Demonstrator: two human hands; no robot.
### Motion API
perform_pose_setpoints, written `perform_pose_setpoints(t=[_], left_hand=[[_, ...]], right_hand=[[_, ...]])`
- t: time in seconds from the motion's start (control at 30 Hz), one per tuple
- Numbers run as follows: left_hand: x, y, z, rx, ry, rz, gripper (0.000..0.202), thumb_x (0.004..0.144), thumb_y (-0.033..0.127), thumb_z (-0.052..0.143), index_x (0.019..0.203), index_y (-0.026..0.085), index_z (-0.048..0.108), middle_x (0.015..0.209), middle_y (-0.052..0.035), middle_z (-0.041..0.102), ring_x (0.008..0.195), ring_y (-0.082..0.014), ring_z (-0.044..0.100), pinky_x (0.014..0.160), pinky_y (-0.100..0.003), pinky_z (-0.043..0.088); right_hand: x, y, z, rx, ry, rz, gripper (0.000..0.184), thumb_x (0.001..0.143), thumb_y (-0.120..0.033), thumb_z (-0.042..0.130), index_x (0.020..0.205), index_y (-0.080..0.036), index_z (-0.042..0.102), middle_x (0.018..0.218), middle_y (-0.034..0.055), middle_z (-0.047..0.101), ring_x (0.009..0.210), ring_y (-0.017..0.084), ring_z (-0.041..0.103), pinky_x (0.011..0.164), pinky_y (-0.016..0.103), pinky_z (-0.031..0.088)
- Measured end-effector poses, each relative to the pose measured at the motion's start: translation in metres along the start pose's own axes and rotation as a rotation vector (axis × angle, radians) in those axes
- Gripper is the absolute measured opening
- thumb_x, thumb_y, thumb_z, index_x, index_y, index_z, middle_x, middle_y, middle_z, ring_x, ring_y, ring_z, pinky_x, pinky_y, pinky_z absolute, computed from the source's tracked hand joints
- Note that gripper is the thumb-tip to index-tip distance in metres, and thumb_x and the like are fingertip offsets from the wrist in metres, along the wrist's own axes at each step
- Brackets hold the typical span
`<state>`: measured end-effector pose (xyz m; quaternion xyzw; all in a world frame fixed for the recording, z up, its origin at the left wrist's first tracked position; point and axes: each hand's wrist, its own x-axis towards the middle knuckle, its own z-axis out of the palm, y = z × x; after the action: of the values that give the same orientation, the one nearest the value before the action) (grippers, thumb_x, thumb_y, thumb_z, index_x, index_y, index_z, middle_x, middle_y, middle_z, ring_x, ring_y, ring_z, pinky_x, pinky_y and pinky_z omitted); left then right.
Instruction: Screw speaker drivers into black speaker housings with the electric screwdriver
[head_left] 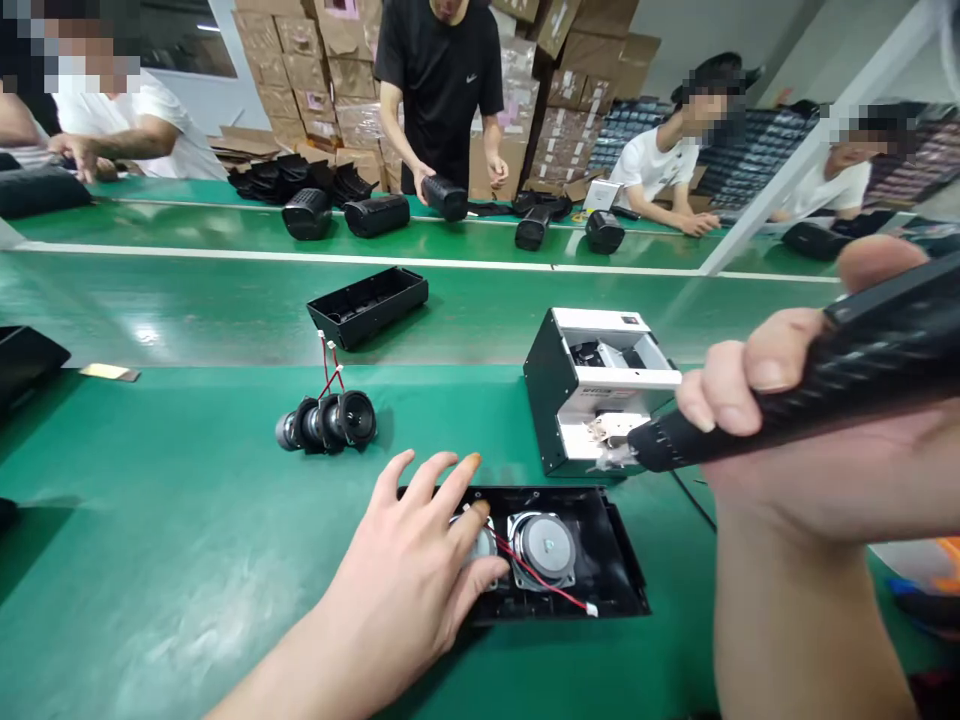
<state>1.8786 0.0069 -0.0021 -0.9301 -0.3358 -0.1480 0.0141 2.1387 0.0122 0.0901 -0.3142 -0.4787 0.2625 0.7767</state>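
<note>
My left hand [416, 560] lies with fingers spread over the left end of a black speaker housing [611, 560] on the green table; it touches the left of two round silver drivers. The right driver [546, 548] shows fully, with a red wire running to a white plug. My right hand [787, 440] is wrapped around a black electric screwdriver [840, 385]. Its tip rests at the opening of a white and dark screw feeder box [592, 385].
Two loose speaker drivers [330, 422] with red wires lie left of centre. An empty black housing [367, 305] sits on the conveyor behind them. Across the belt several people handle black speakers [375, 215]. Cardboard boxes [315, 60] are stacked behind.
</note>
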Motion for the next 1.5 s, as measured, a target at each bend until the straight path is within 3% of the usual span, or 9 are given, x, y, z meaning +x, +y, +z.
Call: perform_pose_setpoints(t=[0.17,0.33,0.4,0.47,0.6,0.77,1.07,1.27,1.5], left_hand=[[-0.014,-0.003,0.002,0.126,0.154,0.091,0.034,0.105,0.042,0.047,0.113,0.026,0.075,0.14,-0.0083,0.069,0.126,-0.0312,0.063,0.106,-0.053,0.04],[-0.034,-0.023,0.02,0.154,0.207,0.267,0.054,0.095,0.063,0.059,0.132,0.026,0.067,0.159,-0.0152,0.05,0.14,-0.0386,0.05,0.109,-0.052,0.033],[-0.04,-0.027,0.026,0.122,0.182,0.252,0.065,0.092,0.073,0.057,0.139,0.029,0.062,0.167,-0.0163,0.038,0.146,-0.0435,0.042,0.108,-0.057,0.036],[-0.043,-0.028,0.029,0.069,0.14,0.183,0.06,0.094,0.068,0.056,0.143,0.033,0.058,0.17,-0.0139,0.031,0.149,-0.0445,0.038,0.107,-0.061,0.042],[-0.044,-0.025,0.027,-0.045,0.085,0.083,0.051,0.093,0.048,0.063,0.143,0.038,0.059,0.171,-0.0073,0.031,0.147,-0.0424,0.042,0.102,-0.059,0.054],[-0.044,-0.03,0.029,-0.039,0.113,0.134,0.054,0.09,0.049,0.07,0.142,0.036,0.06,0.171,-0.0099,0.03,0.145,-0.0405,0.045,0.097,-0.055,0.06],[-0.043,-0.025,0.027,-0.038,0.094,0.114,0.054,0.081,0.035,0.073,0.135,0.031,0.064,0.169,-0.0134,0.035,0.143,-0.0421,0.046,0.099,-0.057,0.059],[-0.041,-0.021,0.017,-0.042,0.017,0.104,0.053,0.086,0.035,0.068,0.138,0.029,0.062,0.168,-0.0156,0.034,0.146,-0.0416,0.044,0.1,-0.059,0.059],[-0.044,-0.02,0.014,-0.095,-0.022,0.07,0.051,0.094,0.039,0.063,0.144,0.029,0.058,0.171,-0.0138,0.027,0.15,-0.043,0.037,0.102,-0.064,0.057]], right_hand=[[0.016,0.008,-0.014,-0.033,0.086,-0.191,0.052,0.084,-0.071,0.064,0.105,-0.024,0.072,0.057,-0.0047,0.055,0.035,0.013,0.041,0.027,0.029,0.025],[0.012,0.025,-0.017,-0.04,0.034,-0.151,0.06,0.083,-0.08,0.062,0.107,-0.024,0.064,0.057,-0.0058,0.056,0.036,0.012,0.043,0.031,0.024,0.031],[0.007,0.028,-0.017,-0.032,0.03,-0.124,0.061,0.084,-0.08,0.061,0.106,-0.023,0.064,0.058,-0.005,0.056,0.037,0.012,0.043,0.032,0.024,0.033],[0.002,0.029,-0.017,-0.026,0.035,-0.098,0.062,0.085,-0.08,0.06,0.106,-0.022,0.065,0.058,-0.0044,0.057,0.037,0.012,0.044,0.033,0.025,0.034],[-0.004,0.027,-0.018,-0.046,0.048,-0.084,0.063,0.086,-0.081,0.057,0.111,-0.023,0.064,0.059,-0.0048,0.056,0.037,0.013,0.044,0.035,0.026,0.035],[-0.011,0.018,-0.018,-0.073,0.044,-0.049,0.072,0.083,-0.084,0.056,0.123,-0.024,0.063,0.059,-0.0045,0.058,0.036,0.014,0.045,0.034,0.027,0.035],[-0.018,-0.01,0.026,0.161,-0.011,0.014,0.058,0.085,-0.075,0.065,0.116,-0.026,0.067,0.057,-0.0048,0.057,0.035,0.011,0.043,0.032,0.024,0.035],[-0.043,0.03,0.059,0.338,-0.169,0.147,0.059,0.091,-0.079,0.048,0.116,-0.028,0.063,0.062,-0.0045,0.057,0.036,0.011,0.044,0.034,0.024,0.037],[-0.063,0.066,0.059,0.347,-0.26,0.234,0.063,0.095,-0.076,0.044,0.129,-0.024,0.054,0.069,-0.0024,0.059,0.044,0.012,0.049,0.042,0.025,0.039]])
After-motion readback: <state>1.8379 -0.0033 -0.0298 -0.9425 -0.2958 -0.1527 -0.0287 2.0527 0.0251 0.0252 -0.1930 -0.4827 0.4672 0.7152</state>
